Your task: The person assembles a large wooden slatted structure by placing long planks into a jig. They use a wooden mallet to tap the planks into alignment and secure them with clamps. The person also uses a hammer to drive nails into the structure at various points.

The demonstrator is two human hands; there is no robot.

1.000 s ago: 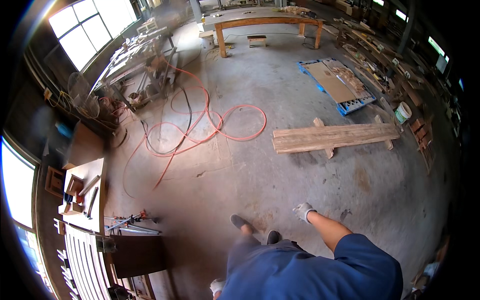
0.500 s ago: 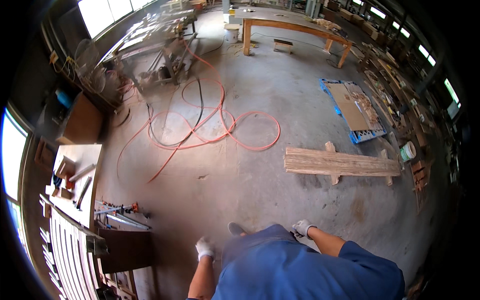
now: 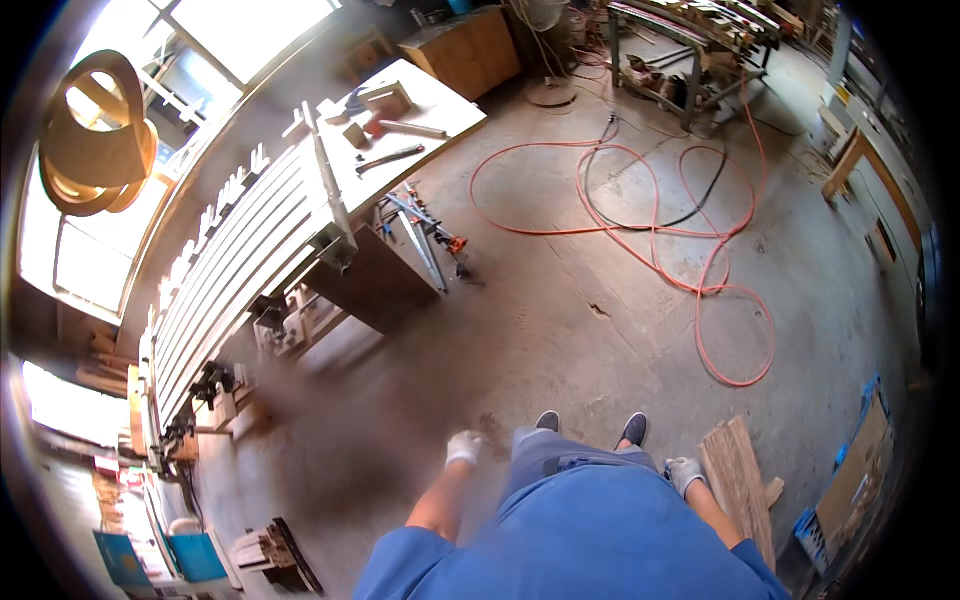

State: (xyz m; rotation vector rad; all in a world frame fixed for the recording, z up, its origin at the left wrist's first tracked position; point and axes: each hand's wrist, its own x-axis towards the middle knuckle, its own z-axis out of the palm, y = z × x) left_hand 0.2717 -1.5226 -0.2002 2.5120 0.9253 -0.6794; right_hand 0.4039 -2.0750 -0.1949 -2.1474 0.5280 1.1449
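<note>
My left hand (image 3: 464, 447), in a pale work glove, hangs beside my left hip above the floor. It is small and slightly blurred, and its finger position is unclear. On my other side my right hand (image 3: 684, 475), in a grey-white glove, hangs by the hip with its fingers curled in. A small dark bit shows at its fingers, too small to name. Nearest to that hand in the picture is a stack of wooden boards (image 3: 735, 475) on the floor; I see no grip on it.
To the left stands a long slatted clamping bench (image 3: 235, 275) beside a white-topped table (image 3: 440, 110) with wood blocks. Bar clamps (image 3: 425, 235) lean below. Looped orange hose (image 3: 655, 262) lies across the floor ahead. A blue pallet (image 3: 808, 530) with cardboard is at right.
My view has turned left: the slatted bench now fills the left side, while the hose and boards have shifted right. Both shoes now show. My hands still hang at my sides.
</note>
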